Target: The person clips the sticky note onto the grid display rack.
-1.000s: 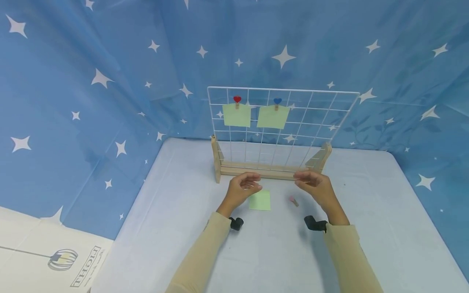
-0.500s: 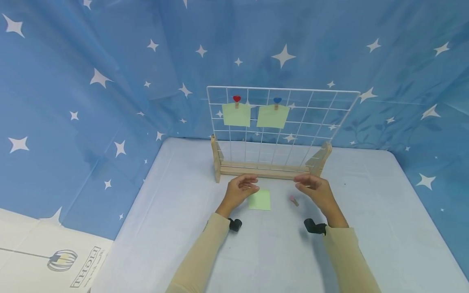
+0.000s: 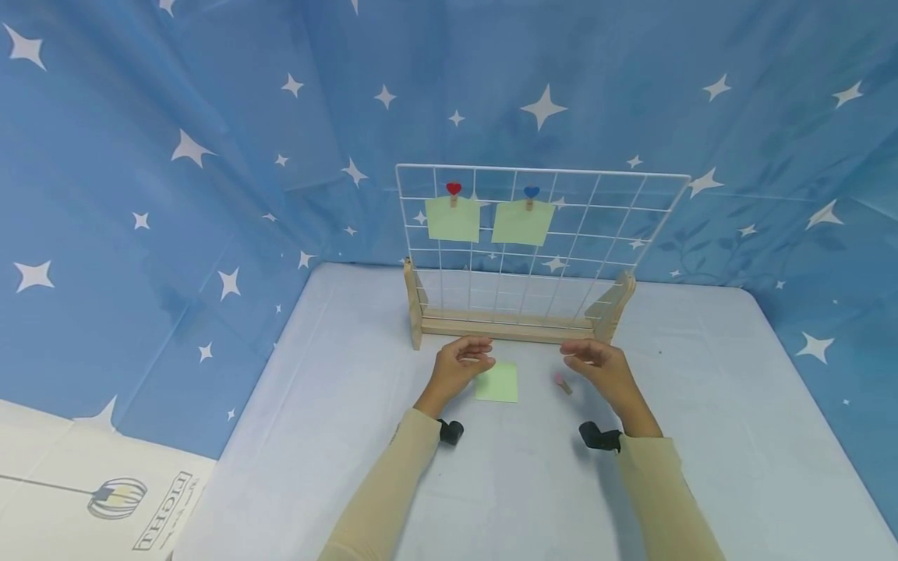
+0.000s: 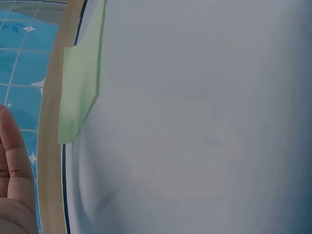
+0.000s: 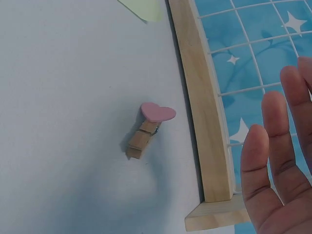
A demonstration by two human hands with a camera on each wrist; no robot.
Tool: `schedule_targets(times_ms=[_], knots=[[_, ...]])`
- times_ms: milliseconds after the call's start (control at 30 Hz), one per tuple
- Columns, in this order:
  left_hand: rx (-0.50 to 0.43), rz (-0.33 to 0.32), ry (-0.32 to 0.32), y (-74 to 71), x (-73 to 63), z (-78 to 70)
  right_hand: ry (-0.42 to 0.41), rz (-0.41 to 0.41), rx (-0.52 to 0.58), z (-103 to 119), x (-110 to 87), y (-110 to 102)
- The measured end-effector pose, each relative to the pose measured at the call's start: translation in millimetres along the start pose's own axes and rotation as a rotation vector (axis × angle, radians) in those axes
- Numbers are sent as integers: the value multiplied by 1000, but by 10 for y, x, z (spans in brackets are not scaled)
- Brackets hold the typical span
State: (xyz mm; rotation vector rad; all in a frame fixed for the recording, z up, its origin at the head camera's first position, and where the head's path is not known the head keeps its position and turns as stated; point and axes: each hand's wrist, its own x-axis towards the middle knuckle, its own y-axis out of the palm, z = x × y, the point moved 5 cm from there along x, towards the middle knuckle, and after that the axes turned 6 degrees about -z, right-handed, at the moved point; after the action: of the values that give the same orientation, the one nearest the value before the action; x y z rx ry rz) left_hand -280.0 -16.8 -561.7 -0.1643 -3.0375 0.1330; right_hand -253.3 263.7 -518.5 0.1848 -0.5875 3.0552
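My left hand (image 3: 456, 371) hovers with loosely bent fingers at the left edge of a green sticky note (image 3: 500, 382) lying on the table. Opposite it, my right hand (image 3: 605, 372) is held up in a similar loose curve, holding nothing. Between the hands, nearer the right one, lies a small wooden clothespin (image 5: 140, 140) topped with a pink heart (image 5: 158, 112). In the left wrist view the note (image 4: 80, 87) sits beside the wooden base, with a few fingers (image 4: 18, 170) at the left edge.
Behind the hands stands a white wire grid (image 3: 582, 234) in a wooden stand (image 3: 505, 328). Two green notes hang on it, the left one (image 3: 452, 221) under a red heart clothespin (image 3: 454, 190), the right one (image 3: 522, 224) under a blue heart clothespin (image 3: 531, 193).
Both hands have drawn slightly back toward the body, the right one also a little leftward. The note, the pink heart clothespin and the grid have stayed in place.
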Motion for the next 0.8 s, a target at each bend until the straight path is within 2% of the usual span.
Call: schedule_targets(times_ms=[267,500,800], knots=[[-2,-9,-51,-15,4,56,50,17,-36,-142,14,42],[18,0,-66,-16,8,92,102,31,-63,-197,6,74],[88,-25,-91,-16,19,130,205,69,-78,-266,-47,114]])
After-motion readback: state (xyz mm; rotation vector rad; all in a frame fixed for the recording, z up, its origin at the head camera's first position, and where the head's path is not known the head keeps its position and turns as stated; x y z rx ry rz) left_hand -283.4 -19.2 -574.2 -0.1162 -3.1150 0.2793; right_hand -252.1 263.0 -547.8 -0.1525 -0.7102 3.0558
